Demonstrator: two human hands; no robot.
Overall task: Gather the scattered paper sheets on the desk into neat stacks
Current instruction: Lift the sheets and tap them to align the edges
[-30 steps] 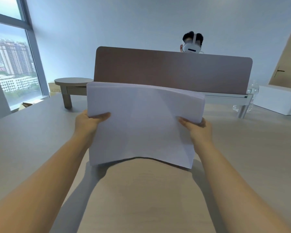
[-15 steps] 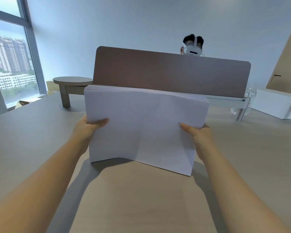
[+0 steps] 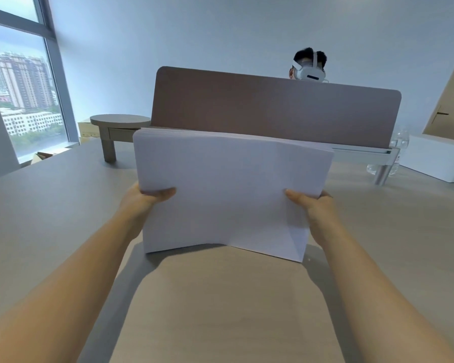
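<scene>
Both hands hold the gathered paper stack on its edge over the desk, to square it.

From the left: the left hand (image 3: pixel 144 203) grips the left side of the paper stack (image 3: pixel 231 195), thumb curled over the front sheet; the other fingers are hidden behind. The stack is white, matte and thick, and it stands nearly upright. Its bottom edge bows upward in the middle, and the corners are at or very near the smooth, pale wooden desk (image 3: pixel 220 310). The right hand (image 3: pixel 315 213) pinches the right side in the same way. I judge this is the aligning step; the next move calls for tapping the bottom edge flat, then laying the stack down neatly.
</scene>
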